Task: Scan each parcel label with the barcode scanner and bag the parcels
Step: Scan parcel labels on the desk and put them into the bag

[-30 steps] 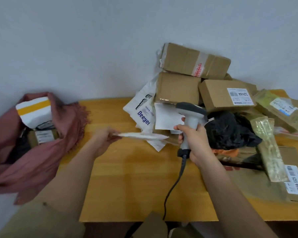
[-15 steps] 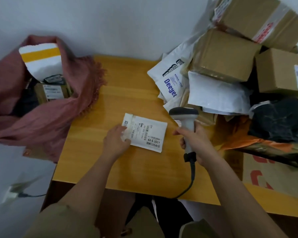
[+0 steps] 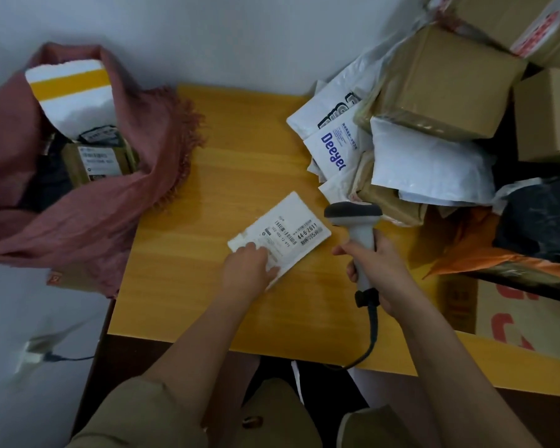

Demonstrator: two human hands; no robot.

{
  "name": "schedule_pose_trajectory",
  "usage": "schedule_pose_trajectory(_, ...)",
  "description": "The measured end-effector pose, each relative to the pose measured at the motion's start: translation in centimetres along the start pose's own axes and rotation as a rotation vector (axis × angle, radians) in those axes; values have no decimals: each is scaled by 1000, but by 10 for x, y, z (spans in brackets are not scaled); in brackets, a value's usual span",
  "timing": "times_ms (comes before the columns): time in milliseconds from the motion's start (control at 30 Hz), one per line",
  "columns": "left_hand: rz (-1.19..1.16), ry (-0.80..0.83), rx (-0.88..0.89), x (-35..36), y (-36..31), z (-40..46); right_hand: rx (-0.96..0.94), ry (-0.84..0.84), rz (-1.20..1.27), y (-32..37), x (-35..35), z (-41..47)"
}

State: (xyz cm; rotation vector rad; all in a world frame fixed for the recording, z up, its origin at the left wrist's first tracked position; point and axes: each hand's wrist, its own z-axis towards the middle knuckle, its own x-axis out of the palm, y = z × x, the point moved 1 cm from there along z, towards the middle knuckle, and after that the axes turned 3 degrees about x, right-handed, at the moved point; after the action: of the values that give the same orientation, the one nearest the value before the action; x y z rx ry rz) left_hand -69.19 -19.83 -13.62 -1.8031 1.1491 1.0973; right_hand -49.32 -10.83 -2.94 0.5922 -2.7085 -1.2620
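While label-up, parcel [image 3: 280, 236] beside scanner [image 3: 356, 221]

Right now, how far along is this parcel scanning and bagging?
Early to midway, I'd guess. Done: a few parcels already sit in the pink bag. In hand: the left hand holds a flat white parcel label-up on the table, while the right hand grips the scanner beside it. Left: the pile of boxes and mailers on the right.
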Motion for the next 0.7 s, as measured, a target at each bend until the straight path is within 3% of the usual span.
schedule_pose_trajectory(233,-77,-81,44,12,-4,-5,-13,-2,-7,-1,2,-2)
schedule_pose_trajectory(500,8,158,56,11,4,4,-22,-37,-31,-7,8,-4)
schedule_pose_trajectory(700,0,184,-14,2,-5,-4,-24,-1,-50,-7,24,-1)
